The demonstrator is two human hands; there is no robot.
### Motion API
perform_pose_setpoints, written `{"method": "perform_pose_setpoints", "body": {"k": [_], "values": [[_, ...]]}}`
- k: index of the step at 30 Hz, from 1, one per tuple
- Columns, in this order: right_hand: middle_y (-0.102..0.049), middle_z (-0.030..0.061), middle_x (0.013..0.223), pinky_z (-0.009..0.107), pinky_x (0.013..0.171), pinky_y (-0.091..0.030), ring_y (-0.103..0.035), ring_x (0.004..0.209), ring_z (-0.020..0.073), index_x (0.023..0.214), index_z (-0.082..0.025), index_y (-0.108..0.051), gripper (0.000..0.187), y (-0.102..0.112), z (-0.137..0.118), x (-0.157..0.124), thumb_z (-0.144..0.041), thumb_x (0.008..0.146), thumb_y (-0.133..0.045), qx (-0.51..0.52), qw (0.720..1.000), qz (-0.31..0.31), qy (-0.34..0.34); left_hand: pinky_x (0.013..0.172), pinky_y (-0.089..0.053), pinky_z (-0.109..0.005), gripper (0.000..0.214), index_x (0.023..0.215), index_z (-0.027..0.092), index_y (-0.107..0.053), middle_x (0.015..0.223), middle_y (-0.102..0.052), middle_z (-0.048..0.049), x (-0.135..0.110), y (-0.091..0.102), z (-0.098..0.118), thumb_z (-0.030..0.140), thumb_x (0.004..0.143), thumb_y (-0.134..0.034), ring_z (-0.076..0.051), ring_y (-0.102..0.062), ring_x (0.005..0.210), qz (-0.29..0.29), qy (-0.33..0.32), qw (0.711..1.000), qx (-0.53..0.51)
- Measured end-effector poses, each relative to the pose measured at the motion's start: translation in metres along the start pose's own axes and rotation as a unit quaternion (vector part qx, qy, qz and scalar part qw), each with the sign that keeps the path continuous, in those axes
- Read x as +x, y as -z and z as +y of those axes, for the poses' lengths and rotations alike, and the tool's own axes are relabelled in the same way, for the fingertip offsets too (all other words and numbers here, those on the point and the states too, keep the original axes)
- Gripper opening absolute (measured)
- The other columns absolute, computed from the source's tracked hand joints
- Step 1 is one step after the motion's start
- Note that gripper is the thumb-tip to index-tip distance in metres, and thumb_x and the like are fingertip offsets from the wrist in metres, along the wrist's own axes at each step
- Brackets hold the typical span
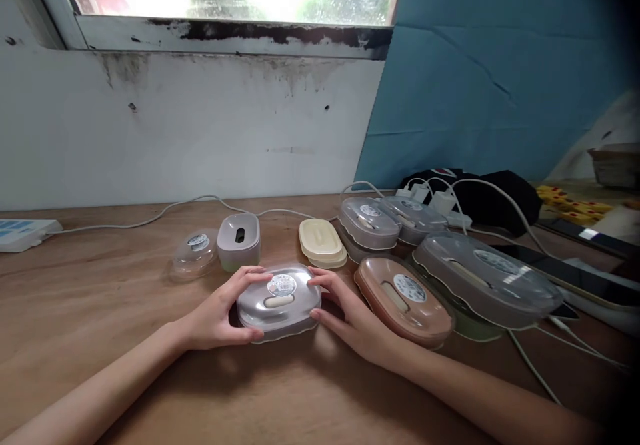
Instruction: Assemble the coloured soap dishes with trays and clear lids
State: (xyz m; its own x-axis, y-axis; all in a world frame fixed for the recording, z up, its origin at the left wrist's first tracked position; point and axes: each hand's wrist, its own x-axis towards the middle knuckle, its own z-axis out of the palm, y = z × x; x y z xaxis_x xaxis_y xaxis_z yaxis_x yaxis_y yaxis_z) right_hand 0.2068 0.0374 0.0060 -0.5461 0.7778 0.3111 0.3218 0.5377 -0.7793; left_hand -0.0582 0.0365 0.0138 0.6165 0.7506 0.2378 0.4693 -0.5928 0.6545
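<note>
A grey oval soap box with a clear lid and a round sticker lies on the wooden table in front of me. My left hand grips its left side, fingers curled over the lid edge and thumb at the front. From the other side my right hand holds the box, fingers pressed against lid and base. Behind it stand a grey box base, a loose clear lid and a cream-coloured tray.
A pink lidded box lies right of my right hand, with several more clear-lidded boxes behind it. White chargers and cables, a black cloth and a phone fill the right side. A power strip sits far left.
</note>
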Motion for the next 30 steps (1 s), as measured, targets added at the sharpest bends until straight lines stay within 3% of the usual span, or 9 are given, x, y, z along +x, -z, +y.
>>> {"method": "perform_pose_setpoints", "body": {"k": [5, 10, 14, 20, 25, 27, 30], "values": [[-0.039, 0.0114, 0.134, 0.04, 0.106, -0.031, -0.035, 0.127, 0.0214, 0.128, -0.021, -0.032, 0.057, 0.003, -0.003, 0.003, -0.024, 0.078, -0.061, -0.02, 0.999, -0.039, 0.009, 0.102, -0.03, -0.045, 0.067, 0.127, 0.029, -0.039, 0.132, -0.035, -0.0067, 0.003, 0.006, 0.001, 0.032, 0.068, -0.069, -0.03, -0.036, 0.123, -0.041, 0.008, 0.998, -0.05], [-0.035, 0.0123, 0.136, 0.038, 0.105, -0.03, -0.034, 0.127, 0.0224, 0.131, -0.019, -0.029, 0.073, 0.005, -0.004, 0.004, -0.025, 0.071, -0.07, -0.015, 0.998, -0.067, 0.008, 0.101, -0.032, -0.042, 0.066, 0.123, 0.027, -0.043, 0.125, -0.042, -0.0053, 0.008, 0.008, 0.002, 0.031, 0.064, -0.071, -0.028, -0.041, 0.119, -0.05, -0.002, 0.994, -0.095], [-0.038, 0.0112, 0.129, 0.038, 0.102, -0.034, -0.039, 0.121, 0.0235, 0.127, -0.02, -0.032, 0.073, 0.003, -0.004, 0.004, -0.026, 0.067, -0.072, -0.007, 0.998, -0.062, 0.0, 0.102, -0.031, -0.042, 0.07, 0.127, 0.028, -0.038, 0.131, -0.037, -0.0055, 0.005, 0.002, 0.001, 0.028, 0.065, -0.071, -0.029, -0.037, 0.123, -0.05, -0.002, 0.995, -0.09], [-0.029, 0.0139, 0.127, 0.041, 0.101, -0.034, -0.033, 0.123, 0.0287, 0.127, -0.019, -0.03, 0.082, 0.002, -0.013, -0.005, -0.031, 0.06, -0.076, -0.075, 0.995, -0.07, 0.012, 0.104, -0.028, -0.047, 0.099, 0.141, 0.026, -0.008, 0.143, -0.026, -0.0132, -0.004, -0.004, -0.006, 0.035, 0.066, -0.072, -0.032, -0.031, 0.129, -0.057, 0.006, 0.998, -0.038], [-0.025, 0.0166, 0.131, 0.041, 0.101, -0.032, -0.027, 0.128, 0.0287, 0.128, -0.017, -0.026, 0.077, 0.005, -0.015, -0.011, -0.026, 0.065, -0.07, -0.112, 0.985, -0.109, 0.065, 0.105, -0.029, -0.046, 0.085, 0.142, 0.025, -0.015, 0.144, -0.03, -0.0127, -0.007, -0.002, -0.008, 0.037, 0.074, -0.066, -0.029, -0.032, 0.13, -0.034, 0.009, 0.996, -0.08], [-0.027, 0.0164, 0.13, 0.039, 0.099, -0.036, -0.031, 0.126, 0.028, 0.126, -0.017, -0.027, 0.076, 0.004, -0.016, -0.011, -0.025, 0.064, -0.071, -0.125, 0.985, -0.094, 0.067, 0.105, -0.028, -0.046, 0.078, 0.141, 0.024, -0.018, 0.144, -0.03, -0.0124, -0.007, -0.002, -0.008, 0.035, 0.078, -0.063, -0.028, -0.033, 0.13, -0.024, 0.021, 0.997, -0.074], [-0.031, 0.0148, 0.126, 0.039, 0.092, -0.042, -0.043, 0.115, 0.0278, 0.128, -0.02, -0.028, 0.079, 0.007, -0.022, -0.012, -0.025, 0.062, -0.071, -0.179, 0.981, -0.052, 0.049, 0.106, -0.025, -0.048, 0.078, 0.143, 0.025, -0.01, 0.145, -0.028, -0.0125, -0.007, -0.005, -0.01, 0.031, 0.082, -0.059, -0.027, -0.03, 0.131, 0.0, 0.036, 0.999, -0.038]]}}
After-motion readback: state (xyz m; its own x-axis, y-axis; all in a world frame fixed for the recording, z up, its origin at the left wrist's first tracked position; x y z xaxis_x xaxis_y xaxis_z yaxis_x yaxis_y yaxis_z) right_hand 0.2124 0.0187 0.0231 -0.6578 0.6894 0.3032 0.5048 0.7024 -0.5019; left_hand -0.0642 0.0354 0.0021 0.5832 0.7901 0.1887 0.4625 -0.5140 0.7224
